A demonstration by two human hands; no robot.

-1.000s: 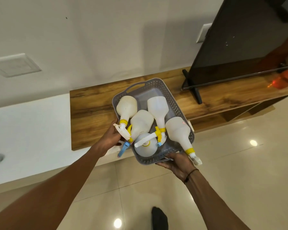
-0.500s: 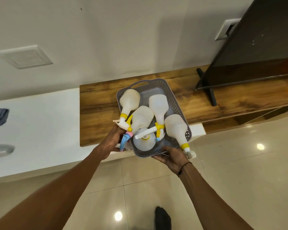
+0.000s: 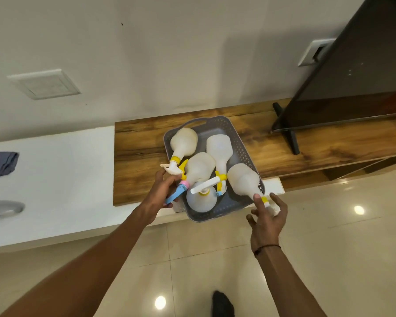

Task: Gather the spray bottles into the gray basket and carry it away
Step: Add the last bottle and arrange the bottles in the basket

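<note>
I see the gray basket (image 3: 245, 147) resting on the wooden shelf (image 3: 142, 154), its near end sticking out past the shelf's front edge over the tiled floor (image 3: 329, 259). Five spray bottles lie inside it: one (image 3: 184, 141) along the basket's left wall, one (image 3: 220, 146) at its middle, one (image 3: 200, 167) between those two with a pink collar and blue nozzle, one (image 3: 201, 200) at the basket's near end, and one (image 3: 244, 179) along the basket's right wall with its yellow-collared neck poking over the rim. My left hand (image 3: 161, 194) is at the basket's near left corner, fingers curled around the blue nozzle. My right hand (image 3: 268, 216) is at the basket's near right corner, fingers spread and fairly wide, the thumb touching the neck of the overhanging bottle; I cannot tell whether the fingers close on its nozzle. A television (image 3: 357, 72) stands on the shelf to the right of the basket. A folded dark cloth (image 3: 1, 163) lies far to the basket's left on the white ledge (image 3: 55, 179).
</note>
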